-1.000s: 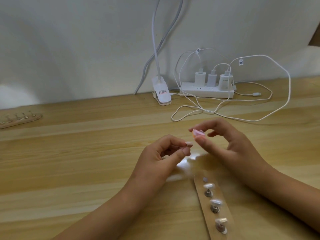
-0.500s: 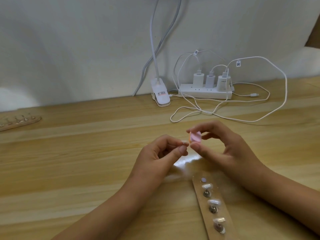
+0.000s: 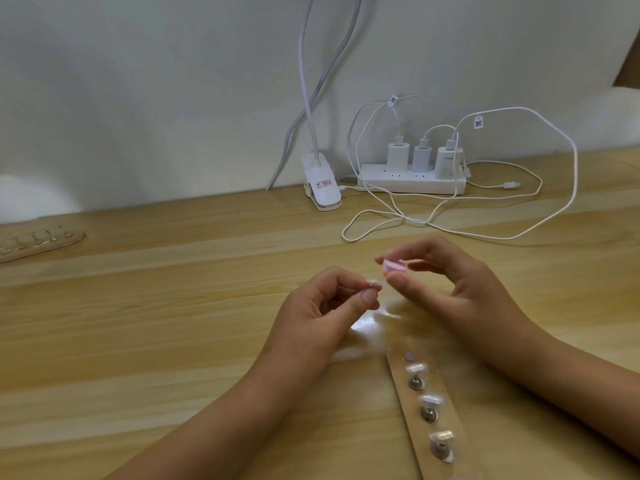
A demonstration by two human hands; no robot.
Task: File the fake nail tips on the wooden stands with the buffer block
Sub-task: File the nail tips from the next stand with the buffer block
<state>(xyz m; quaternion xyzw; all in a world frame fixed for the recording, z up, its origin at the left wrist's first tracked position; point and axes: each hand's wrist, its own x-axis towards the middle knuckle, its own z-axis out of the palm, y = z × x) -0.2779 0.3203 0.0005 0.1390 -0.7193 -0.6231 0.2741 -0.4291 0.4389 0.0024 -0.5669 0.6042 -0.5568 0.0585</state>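
pale wood-grain tabletop (image 3: pixel 173 341), backed by a white wall (image 3: pixel 138 98).

far left, near the wall: far wooden stand (image 3: pixel 74 238), long and flat, lying on the table with a row of small pegs; detail too small to tell.

centre back: white lamp clip (image 3: pixel 321 184) on the table edge, its neck rising out of view, a grey cable (image 3: pixel 294 133) beside it. just right of it, a white power strip (image 3: pixel 412 184) with three white chargers (image 3: pixel 420 157) plugged in; white charging leads (image 3: pixel 519 233) loop loosely over the table in front and to the right.

centre front: left hand (image 3: pixel 322 306), raised off the table, thumb and forefinger pinching a small pale nail tip (image 3: pixel 372 283) at its mount. other fingers curled under.

just right of it: right hand (image 3: pixel 460 289), also raised, thumb and forefinger gripping a small pink buffer block (image 3: pixel 394 265) with an orange edge. block sits just above and beside the held nail tip, very close; contact cannot be told.

lower right: near wooden stand (image 3: pixel 414 415), a long strip lying flat under the right forearm, running to the frame's bottom edge. it carries three mounted nail tips (image 3: pixel 431 400) on metal bases, plus one bare grey disc (image 3: pixel 409 356) at its far end.
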